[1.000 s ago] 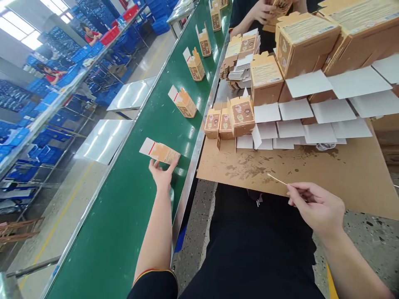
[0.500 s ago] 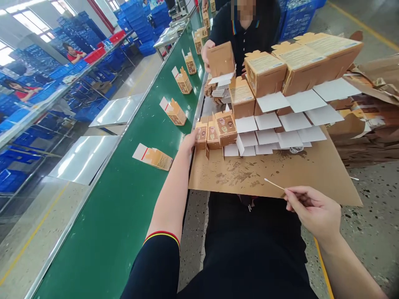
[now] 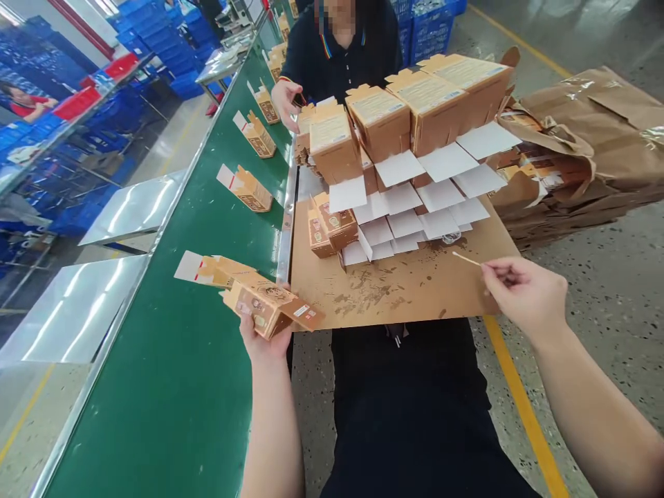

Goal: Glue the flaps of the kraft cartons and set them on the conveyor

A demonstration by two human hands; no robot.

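My left hand is wrapped round a brown printed carton with an open flap, held over the near edge of the green belt. Just behind it another carton lies on the belt, white flap to the left. At the right, my right hand pinches a thin cotton swab, its white tip pointing left above the cardboard sheet. Stacked cartons with white flaps stand on the sheet. Two small printed cartons sit at the stack's left end.
Across the stack a person in a dark shirt has a hand by the far cartons. More cartons stand along the belt. Brown wrapped bundles lie right; metal tables and blue crates are left.
My left hand has taken a printed carton from the row and brought it over the belt. The co-worker's carton now stands at the stack's left. The view has shifted right.
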